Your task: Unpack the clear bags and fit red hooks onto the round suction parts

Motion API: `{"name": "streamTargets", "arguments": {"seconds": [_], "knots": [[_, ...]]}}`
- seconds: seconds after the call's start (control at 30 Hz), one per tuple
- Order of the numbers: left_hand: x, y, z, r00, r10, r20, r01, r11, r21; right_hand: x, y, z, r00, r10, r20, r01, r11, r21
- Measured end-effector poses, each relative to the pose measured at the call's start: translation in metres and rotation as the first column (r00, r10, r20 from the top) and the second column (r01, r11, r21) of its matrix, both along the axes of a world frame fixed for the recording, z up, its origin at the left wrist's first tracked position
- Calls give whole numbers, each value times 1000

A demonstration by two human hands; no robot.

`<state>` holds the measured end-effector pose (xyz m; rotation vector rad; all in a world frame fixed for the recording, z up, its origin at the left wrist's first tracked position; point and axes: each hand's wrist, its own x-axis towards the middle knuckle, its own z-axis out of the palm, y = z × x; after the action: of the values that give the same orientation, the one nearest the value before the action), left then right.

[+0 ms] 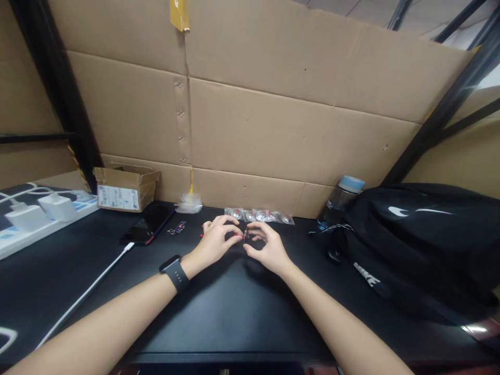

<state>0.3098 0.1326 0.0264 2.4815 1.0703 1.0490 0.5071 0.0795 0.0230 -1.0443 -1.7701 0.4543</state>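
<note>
My right hand [270, 249] pinches a small, thin, shiny disc [246, 235] between thumb and fingers, and the disc is seen nearly edge-on. Close by on its left, my left hand [216, 239] has thumb and forefinger together near the disc's face. Something small and red shows at these fingertips, but its kind is too small to tell. A bit of red also shows beyond the left hand's knuckles. Behind both hands lies a row of clear plastic packets [262, 215] holding round silvery pieces with red in them. A dark watch [175, 272] is on my left wrist.
On the left are a small bunch of coloured cords [177, 228], a phone [147, 225] on a white cable [88, 291], an open cardboard box [127, 195] and a power strip [80, 211]. Clear plastic bags [189, 203] lie behind. A bottle [339, 203] and black bag [422, 245] stand right.
</note>
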Motion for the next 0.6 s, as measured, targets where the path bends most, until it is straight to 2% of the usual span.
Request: {"name": "streamTargets", "arguments": {"seconds": [0.27,0.47,0.6], "knots": [[4,-3,-5,1000,-6,-3,6,1000,29,0,-4,6,986,-81,145,71,995,69],[3,-4,-4,1000,-10,-5,10,993,121,0,-6,9,984,-87,153,75,994,81],[2,-9,1,1000,8,15,-10,992,124,1,-6,8,988,-80,134,72,995,67]]}}
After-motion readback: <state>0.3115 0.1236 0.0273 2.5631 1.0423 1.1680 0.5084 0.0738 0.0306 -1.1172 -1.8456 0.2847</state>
